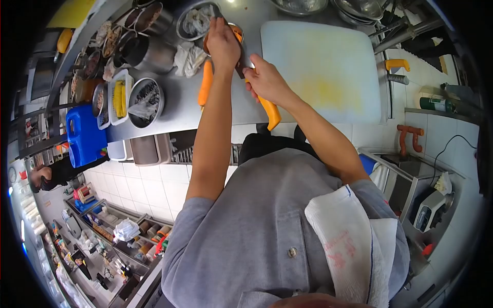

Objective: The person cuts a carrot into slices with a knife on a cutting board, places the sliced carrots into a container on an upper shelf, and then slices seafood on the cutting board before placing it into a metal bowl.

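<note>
My right hand [264,79] is closed round the yellow handle of a knife [269,114], whose dark blade points up and away to the left. Against that blade, my left hand [224,45] has its fingers pressed together, above a metal bowl [206,45] with orange pieces in it. The hand hides part of the bowl and blade. A peeled-looking carrot [205,84] lies on the steel counter [177,105] beside my left forearm. To the right is a white cutting board [323,66] with yellow stains.
A bowl with clear plastic [196,23], crumpled white cloth [189,59], a metal pot [154,54], a bowl of dark contents [146,102] and a white basket [120,97] stand left. A blue jug [84,136] is at the edge. Another person [61,172] is far left.
</note>
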